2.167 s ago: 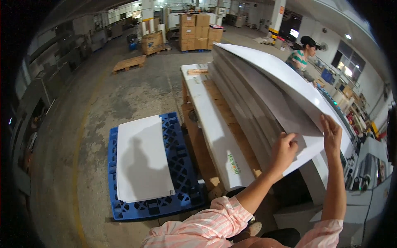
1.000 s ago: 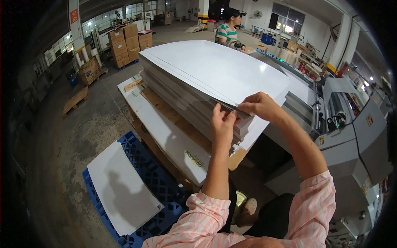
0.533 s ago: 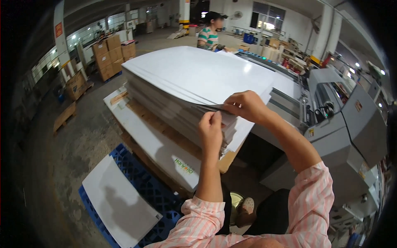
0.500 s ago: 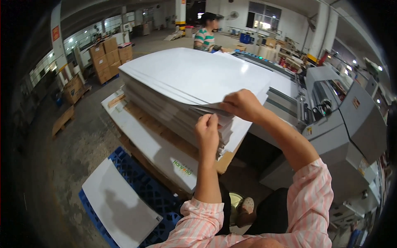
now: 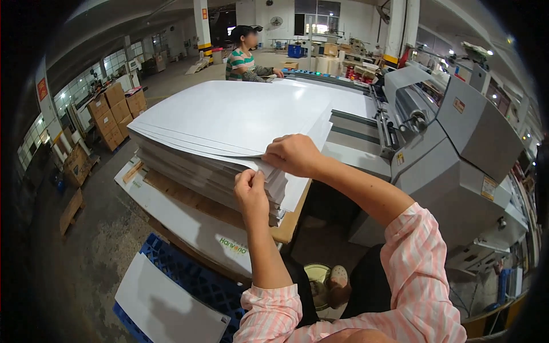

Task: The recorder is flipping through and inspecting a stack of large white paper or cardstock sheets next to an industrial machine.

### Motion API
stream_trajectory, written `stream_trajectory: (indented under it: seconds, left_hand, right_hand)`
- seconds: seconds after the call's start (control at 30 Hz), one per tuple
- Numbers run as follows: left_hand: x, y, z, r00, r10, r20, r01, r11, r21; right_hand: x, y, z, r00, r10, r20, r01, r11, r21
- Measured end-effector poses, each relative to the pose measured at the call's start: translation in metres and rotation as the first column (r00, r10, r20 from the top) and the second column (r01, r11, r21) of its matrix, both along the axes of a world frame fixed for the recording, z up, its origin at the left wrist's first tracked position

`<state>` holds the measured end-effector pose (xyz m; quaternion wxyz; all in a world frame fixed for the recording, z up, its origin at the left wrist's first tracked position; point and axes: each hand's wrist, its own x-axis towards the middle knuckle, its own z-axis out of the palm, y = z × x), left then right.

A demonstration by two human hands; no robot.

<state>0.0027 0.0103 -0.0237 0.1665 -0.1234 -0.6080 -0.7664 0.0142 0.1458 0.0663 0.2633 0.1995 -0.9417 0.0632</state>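
A tall stack of large white paper sheets (image 5: 217,117) lies before me, its top sheets slightly fanned along the near edge. With fingers pinched, my right hand (image 5: 293,154) grips the top sheets at their near right corner and holds them a little up. Just below and to its left, my left hand (image 5: 251,191) is closed at the stack's edge, thumb against fingers. What it pinches appears to be the edge of lower sheets, though the fingertips partly hide it.
Under the stack is a wooden pallet with a white board (image 5: 189,220). A blue plastic pallet (image 5: 166,251) with another white sheet (image 5: 166,306) sits at lower left. A large grey machine (image 5: 440,171) stands right. Across the stack, a person (image 5: 243,60) works; cartons (image 5: 111,117) stand far left.
My view has swung right, so the scene sits further left. The right hand still grips the top sheets' corner; the left stays close below it. The person's forearm now shows reaching forward.
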Motion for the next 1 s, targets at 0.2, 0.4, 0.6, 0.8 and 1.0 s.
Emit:
stream_trajectory:
  seconds: [0.2,0.4,0.6,0.8,1.0]
  left_hand:
    - [0.012,-0.008,0.022,0.970,-0.223,0.099,0.198,0.956,0.215]
    - [0.007,-0.006,0.014,0.990,-0.103,0.093,0.103,0.995,0.000]
    - [0.000,-0.001,0.002,0.998,-0.034,0.045,0.033,0.999,0.026]
    - [0.005,-0.004,0.007,0.999,-0.027,0.029,0.026,0.999,0.028]
    - [0.014,-0.004,0.019,0.982,-0.125,0.138,0.059,0.913,0.405]
  right_hand:
    - [0.015,-0.007,0.002,0.959,0.172,-0.225,-0.168,0.985,0.037]
    - [-0.007,-0.013,0.022,0.984,-0.005,-0.179,0.017,0.998,0.065]
    - [0.005,-0.010,0.038,0.944,-0.020,-0.330,0.002,0.999,-0.054]
    - [0.007,-0.008,0.004,0.999,-0.003,-0.038,0.006,0.998,0.060]
    - [0.010,-0.015,0.001,0.991,-0.105,0.078,0.095,0.988,0.123]
